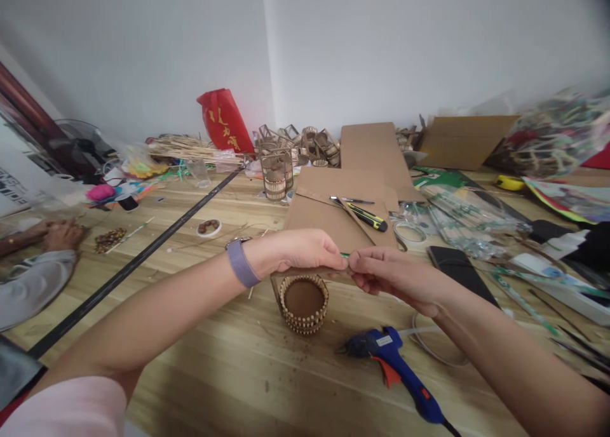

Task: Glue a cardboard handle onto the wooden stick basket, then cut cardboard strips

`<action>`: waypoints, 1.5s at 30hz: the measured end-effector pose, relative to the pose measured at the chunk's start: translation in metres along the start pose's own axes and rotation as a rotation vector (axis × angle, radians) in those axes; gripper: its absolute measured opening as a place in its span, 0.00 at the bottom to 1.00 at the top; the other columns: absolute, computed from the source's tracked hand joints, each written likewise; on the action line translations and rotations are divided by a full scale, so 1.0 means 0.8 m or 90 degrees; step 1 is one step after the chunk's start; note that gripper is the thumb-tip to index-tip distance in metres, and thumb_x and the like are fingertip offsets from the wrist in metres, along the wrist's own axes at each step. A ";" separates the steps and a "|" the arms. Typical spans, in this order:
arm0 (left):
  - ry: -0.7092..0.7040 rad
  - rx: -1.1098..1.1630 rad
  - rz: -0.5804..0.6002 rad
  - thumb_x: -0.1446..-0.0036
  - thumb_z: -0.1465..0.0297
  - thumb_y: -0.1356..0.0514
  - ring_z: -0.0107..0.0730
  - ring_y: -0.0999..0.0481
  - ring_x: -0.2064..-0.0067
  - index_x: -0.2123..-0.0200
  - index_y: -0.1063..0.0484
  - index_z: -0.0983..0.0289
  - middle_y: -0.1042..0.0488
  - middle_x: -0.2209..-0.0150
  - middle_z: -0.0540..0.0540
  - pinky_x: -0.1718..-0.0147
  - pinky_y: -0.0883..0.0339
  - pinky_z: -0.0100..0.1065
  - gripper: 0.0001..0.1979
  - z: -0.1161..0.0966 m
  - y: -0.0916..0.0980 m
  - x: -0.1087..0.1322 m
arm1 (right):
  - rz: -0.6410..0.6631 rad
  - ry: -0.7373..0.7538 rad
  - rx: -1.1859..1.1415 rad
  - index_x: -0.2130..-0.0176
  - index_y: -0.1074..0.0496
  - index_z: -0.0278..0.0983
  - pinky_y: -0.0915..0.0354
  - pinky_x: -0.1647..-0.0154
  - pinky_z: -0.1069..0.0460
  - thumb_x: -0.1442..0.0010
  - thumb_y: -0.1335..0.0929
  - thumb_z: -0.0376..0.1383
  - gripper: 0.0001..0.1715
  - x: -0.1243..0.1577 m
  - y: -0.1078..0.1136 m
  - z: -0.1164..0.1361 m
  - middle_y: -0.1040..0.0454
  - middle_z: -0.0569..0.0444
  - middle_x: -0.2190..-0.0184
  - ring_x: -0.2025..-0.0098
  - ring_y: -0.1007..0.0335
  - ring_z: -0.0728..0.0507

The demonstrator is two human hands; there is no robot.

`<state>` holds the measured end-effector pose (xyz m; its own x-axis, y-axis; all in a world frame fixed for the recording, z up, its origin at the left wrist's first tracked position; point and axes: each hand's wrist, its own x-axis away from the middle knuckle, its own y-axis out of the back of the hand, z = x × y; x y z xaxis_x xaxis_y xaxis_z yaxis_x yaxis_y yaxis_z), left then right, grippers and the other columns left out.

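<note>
A small round basket (305, 326) of short wooden pieces with a brown base stands on the wooden table below my hands. From its left side a flat brown strip (286, 273) rises, bends and runs right toward my fingers. My left hand (312, 249) pinches the strip near its right end, thumb and fingers pressed together. Beside it, my right hand (381, 268) is closed with its fingertips against the left ones, at the strip's end. A speck of green shows between the fingertips; what it is I cannot make out. A blue glue gun (398, 367) lies right of the basket.
Cardboard sheets (309, 218) hold a yellow-black utility knife (365, 216). Finished-looking small baskets (317, 146) crowd the back, near a red bag (225, 122). A black strip (143, 253) crosses the table; another person's hands (64, 235) rest at left. A black notebook-like object (460, 275) lies right.
</note>
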<state>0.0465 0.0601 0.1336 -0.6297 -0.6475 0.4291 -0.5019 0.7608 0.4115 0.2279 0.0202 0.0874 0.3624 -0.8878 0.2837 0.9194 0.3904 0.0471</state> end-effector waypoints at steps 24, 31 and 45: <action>-0.003 0.070 0.019 0.47 0.67 0.38 0.21 0.45 0.79 0.81 0.33 0.65 0.38 0.83 0.44 0.76 0.56 0.29 0.14 0.014 0.002 -0.002 | 0.008 -0.027 0.036 0.79 0.31 0.36 0.47 0.74 0.54 0.58 0.25 0.46 0.17 -0.002 0.000 0.011 0.33 0.60 0.81 0.77 0.42 0.52; 0.008 0.085 -0.017 0.46 0.71 0.40 0.21 0.46 0.79 0.82 0.34 0.66 0.39 0.84 0.43 0.76 0.54 0.29 0.14 0.013 -0.004 0.001 | 0.028 -0.053 -0.059 0.76 0.28 0.34 0.46 0.73 0.54 0.61 0.22 0.45 0.20 -0.003 0.000 0.004 0.32 0.59 0.80 0.76 0.40 0.53; -0.031 0.167 0.003 0.52 0.68 0.33 0.21 0.38 0.77 0.81 0.29 0.67 0.32 0.81 0.46 0.73 0.45 0.27 0.12 0.020 -0.002 -0.004 | 0.111 -0.070 -0.191 0.73 0.26 0.33 0.45 0.71 0.55 0.62 0.19 0.48 0.26 -0.015 0.004 -0.021 0.28 0.58 0.78 0.75 0.37 0.53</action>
<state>0.0402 0.0616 0.1186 -0.6570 -0.6463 0.3881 -0.6317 0.7530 0.1846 0.2289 0.0282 0.0683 0.5140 -0.7762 0.3651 0.8551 0.4301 -0.2896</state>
